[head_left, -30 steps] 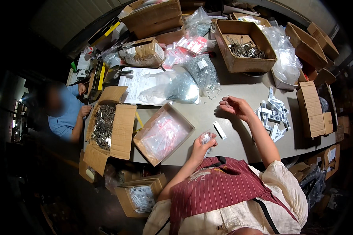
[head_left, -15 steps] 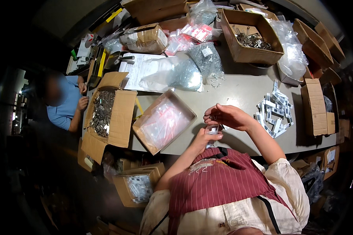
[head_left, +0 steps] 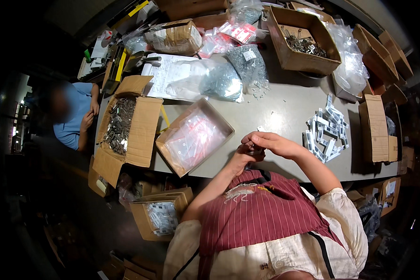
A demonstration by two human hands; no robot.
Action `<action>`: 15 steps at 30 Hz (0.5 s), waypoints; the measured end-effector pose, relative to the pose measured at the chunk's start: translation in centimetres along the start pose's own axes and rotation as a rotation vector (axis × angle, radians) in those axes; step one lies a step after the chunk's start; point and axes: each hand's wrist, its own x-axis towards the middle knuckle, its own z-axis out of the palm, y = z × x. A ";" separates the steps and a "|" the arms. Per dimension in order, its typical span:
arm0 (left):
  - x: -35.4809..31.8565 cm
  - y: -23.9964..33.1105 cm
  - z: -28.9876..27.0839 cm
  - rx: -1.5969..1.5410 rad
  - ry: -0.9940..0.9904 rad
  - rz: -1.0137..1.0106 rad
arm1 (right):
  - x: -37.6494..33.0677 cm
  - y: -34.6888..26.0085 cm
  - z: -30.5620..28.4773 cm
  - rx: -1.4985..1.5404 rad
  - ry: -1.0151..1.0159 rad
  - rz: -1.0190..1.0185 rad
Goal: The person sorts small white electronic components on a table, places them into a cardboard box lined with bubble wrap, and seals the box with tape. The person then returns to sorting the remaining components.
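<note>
My two hands meet close to my chest at the near edge of the grey table point(head_left: 284, 112). My left hand point(head_left: 243, 157) and my right hand point(head_left: 270, 142) together pinch a small clear packet point(head_left: 255, 150), mostly hidden between the fingers. To the left of my hands lies a shallow cardboard tray point(head_left: 193, 137) lined with clear bags. A heap of small filled packets point(head_left: 326, 133) lies on the table to my right.
A person in a blue shirt point(head_left: 74, 116) sits at the far left beside an open box of metal parts point(head_left: 121, 126). Clear bags of small hardware point(head_left: 233, 77), another box of metal parts point(head_left: 301, 42) and several cartons crowd the back. A box of packets point(head_left: 161, 217) stands on the floor.
My right hand came back from the table's middle to join the left. Both hands drew in toward my chest with the small packet. The view shifted slightly.
</note>
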 end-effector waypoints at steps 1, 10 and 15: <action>0.1 0.2 0.1 0.014 -0.003 0.011 | 0.0 0.2 0.1 -0.031 0.006 -0.010; -1.3 2.2 1.1 -0.239 -0.014 0.015 | -1.2 -0.2 1.2 -0.276 0.030 -0.026; -0.7 0.8 0.2 -0.184 -0.079 0.015 | -2.0 -0.3 1.2 -0.214 0.075 -0.120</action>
